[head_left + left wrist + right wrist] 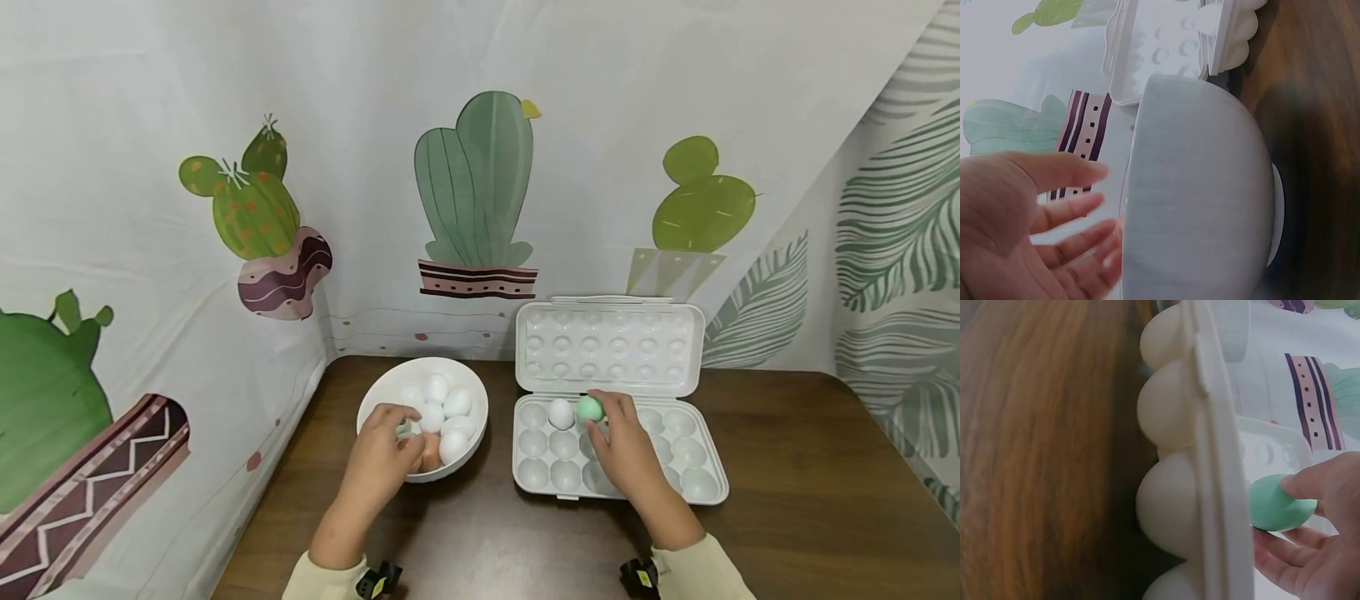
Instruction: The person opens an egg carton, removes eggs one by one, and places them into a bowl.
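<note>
In the head view, my right hand (622, 442) pinches a green egg (589, 409) over the back row of the open white egg carton (720, 477). The right wrist view shows thumb and fingers around that green egg (1277, 506). Left of it, a white egg (561, 414) sits in a back-row cup. My left hand (384, 446) reaches over the white bowl (480, 415), fingers parted and slightly bent. Inside are several white eggs (453, 447), a brown egg (431, 454) and a pale green thing (404, 428) partly hidden by my left fingers.
The carton's dimpled lid (611, 343) leans back against the cactus-printed cloth (360, 208). Bowl and carton stand side by side on a brown wooden table (517, 542), the bowl on the left.
</note>
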A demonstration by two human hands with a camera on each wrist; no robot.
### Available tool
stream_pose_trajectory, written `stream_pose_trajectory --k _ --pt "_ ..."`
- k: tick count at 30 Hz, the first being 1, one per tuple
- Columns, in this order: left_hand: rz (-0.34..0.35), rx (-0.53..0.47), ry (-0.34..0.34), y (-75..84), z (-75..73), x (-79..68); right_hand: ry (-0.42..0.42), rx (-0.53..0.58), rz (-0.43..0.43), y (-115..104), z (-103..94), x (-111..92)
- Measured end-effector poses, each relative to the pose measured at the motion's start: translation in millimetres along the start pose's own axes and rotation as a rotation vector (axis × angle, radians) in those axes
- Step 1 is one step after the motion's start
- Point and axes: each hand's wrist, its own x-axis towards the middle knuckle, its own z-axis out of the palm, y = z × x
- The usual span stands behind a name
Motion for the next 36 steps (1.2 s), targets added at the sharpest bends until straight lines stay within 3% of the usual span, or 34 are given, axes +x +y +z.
stream_pose_trajectory --k 9,20,24,31,36 --pt "0.172 -0.115 0.029 15.9 7.9 -1.3 0.049 0.056 -0.060 -10.0 -2.0 -3.7" --pt "0.240 -0.193 0.021 33.1 21.2 -4.1 -0.002 0.128 -0.064 -28.3 -6.4 -9.5" --pt "0.266 -0.158 0.036 41.0 28.0 -2.4 -0.003 0.152 -0.081 -30.4 -6.9 -10.2" --pt "0.338 -0.224 -0.006 51.4 39.6 1.3 -0.017 0.194 -0.113 -35.3 -7.2 -13.2" --pt "0.329 -0.196 -0.040 57.7 45.6 1.5 -0.040 0.231 -0.127 -41.9 -8.8 -14.5"
